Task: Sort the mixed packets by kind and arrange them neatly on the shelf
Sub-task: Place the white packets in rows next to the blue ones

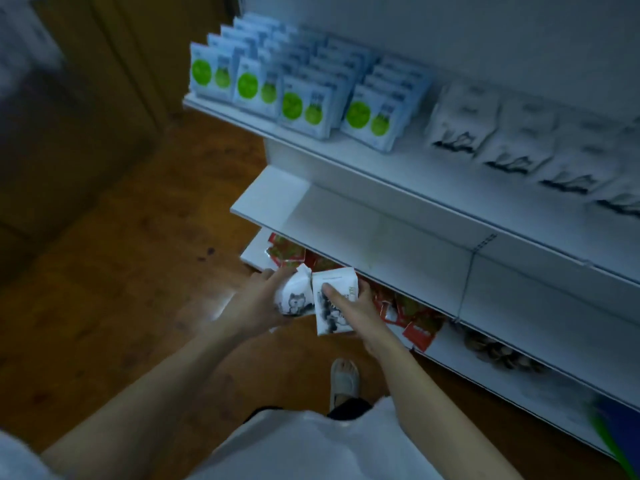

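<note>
My left hand (256, 306) grips a white packet with a dog drawing (294, 296) in front of the bottom shelf. Beside it, my right hand (353, 306) holds another white dog packet (334, 282), thumb lying across its face. The two packets touch edge to edge. Red packets (415, 327) lie jumbled on the bottom shelf behind my hands. On the top shelf, blue packets with green circles (298, 109) stand in rows at the left, and white dog packets (512, 147) lie in rows at the right.
The white middle shelf (381, 233) runs between the top and bottom shelves. Brown round items (498, 351) lie further right on the bottom shelf. My shoe (343, 379) stands on the wooden floor (138, 271). A brown cabinet (86, 98) is at the left.
</note>
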`<state>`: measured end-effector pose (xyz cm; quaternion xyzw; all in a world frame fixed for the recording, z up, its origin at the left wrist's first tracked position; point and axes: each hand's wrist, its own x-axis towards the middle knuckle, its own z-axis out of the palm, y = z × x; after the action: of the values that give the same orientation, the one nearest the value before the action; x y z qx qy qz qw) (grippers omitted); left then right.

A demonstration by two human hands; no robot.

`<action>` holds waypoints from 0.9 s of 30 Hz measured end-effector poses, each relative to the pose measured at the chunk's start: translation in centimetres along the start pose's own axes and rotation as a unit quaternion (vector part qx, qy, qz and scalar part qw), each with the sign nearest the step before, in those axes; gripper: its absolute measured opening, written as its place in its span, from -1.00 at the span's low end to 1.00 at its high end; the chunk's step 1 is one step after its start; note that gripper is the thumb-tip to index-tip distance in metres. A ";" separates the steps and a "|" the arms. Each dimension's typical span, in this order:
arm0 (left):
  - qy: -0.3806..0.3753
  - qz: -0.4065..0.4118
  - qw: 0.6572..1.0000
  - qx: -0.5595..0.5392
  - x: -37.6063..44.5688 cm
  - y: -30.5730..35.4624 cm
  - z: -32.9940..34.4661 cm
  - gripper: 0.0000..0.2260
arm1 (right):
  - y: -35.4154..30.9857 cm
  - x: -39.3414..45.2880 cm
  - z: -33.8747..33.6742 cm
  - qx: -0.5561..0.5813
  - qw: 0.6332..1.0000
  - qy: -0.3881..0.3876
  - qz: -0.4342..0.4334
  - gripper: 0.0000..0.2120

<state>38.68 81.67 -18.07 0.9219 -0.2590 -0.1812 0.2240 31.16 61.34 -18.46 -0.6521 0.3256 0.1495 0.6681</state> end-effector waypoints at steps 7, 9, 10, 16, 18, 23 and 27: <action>-0.004 0.137 0.985 0.101 -2.0 3.1 -5.9 -0.16 | -1.0 -7.9 2.5 0.100 0.983 0.134 -0.072 -0.12; -0.006 0.171 0.979 0.109 -2.5 4.8 -7.0 -0.15 | -1.4 -10.1 1.9 0.104 0.979 0.151 -0.095 -0.21; -0.011 0.183 0.977 0.111 -2.6 5.7 -7.4 -0.15 | -1.7 -11.4 1.4 0.113 0.976 0.155 -0.107 -0.26; -0.021 0.248 0.961 0.120 -3.1 12.0 -8.8 -0.14 | -3.0 -16.9 -2.9 0.109 0.962 0.203 -0.147 -0.10; -0.014 0.261 0.957 0.128 -3.0 14.1 -9.1 -0.14 | -3.3 -18.2 -4.4 0.105 0.959 0.203 -0.169 -0.37; 0.001 0.282 0.947 0.156 -2.5 18.9 -9.2 -0.17 | -3.2 -21.3 -8.6 0.094 0.949 0.230 -0.197 -0.63; 0.026 0.293 0.941 0.168 -2.1 22.1 -9.2 -0.15 | -2.8 -23.6 -11.9 0.057 0.946 0.241 -0.210 -0.65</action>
<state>32.43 68.86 1.29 0.8339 -0.5385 -0.0367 0.1154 12.49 54.87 -0.67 -0.6833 0.3405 -0.1749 0.6217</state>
